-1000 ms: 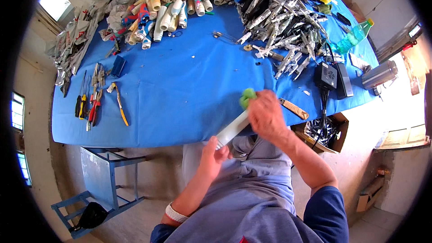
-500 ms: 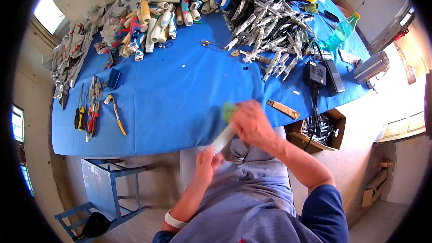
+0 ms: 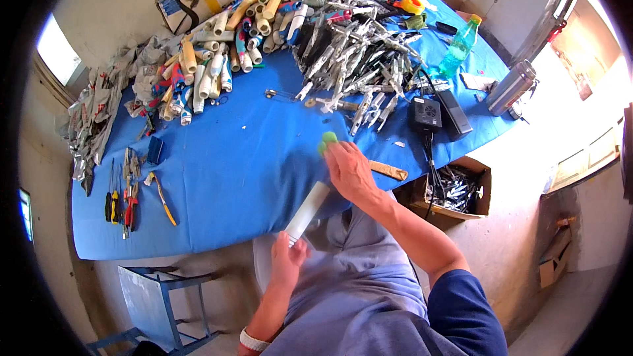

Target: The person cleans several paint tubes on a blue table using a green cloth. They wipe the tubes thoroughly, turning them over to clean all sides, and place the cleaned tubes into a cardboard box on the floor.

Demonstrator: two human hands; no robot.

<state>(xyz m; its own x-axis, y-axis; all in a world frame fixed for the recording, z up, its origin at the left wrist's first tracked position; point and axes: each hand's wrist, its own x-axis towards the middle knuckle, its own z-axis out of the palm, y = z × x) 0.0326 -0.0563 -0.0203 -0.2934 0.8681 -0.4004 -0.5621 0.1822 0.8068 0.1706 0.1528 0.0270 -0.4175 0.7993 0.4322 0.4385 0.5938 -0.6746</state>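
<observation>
My left hand [image 3: 289,258] is closed around the lower end of a long white tube-like piece [image 3: 308,212], above my lap at the table's near edge. The piece slants up and to the right, its upper end free. Just beyond that end, my right hand [image 3: 351,170] is closed on a small green pad [image 3: 328,142], apart from the white piece. The pad sticks out past the fingertips and is slightly blurred, so its exact kind is unclear. Near the right wrist, partly covered by it, lies a flat brown-handled tool [image 3: 389,171].
Blue cloth covers the table [image 3: 217,184]. Hollow handles [image 3: 214,69] and grey mechanical parts [image 3: 359,53] are piled at the back. Pliers [image 3: 131,191] and screwdrivers lie left; a black power unit [image 3: 425,115], green bottle [image 3: 460,46] and steel flask [image 3: 513,88] stand right. Below is a box of parts [image 3: 478,206].
My right hand, with the green pad, has moved off the white piece and past its upper end. My left hand still holds the piece. The whole view has shifted and turned slightly.
</observation>
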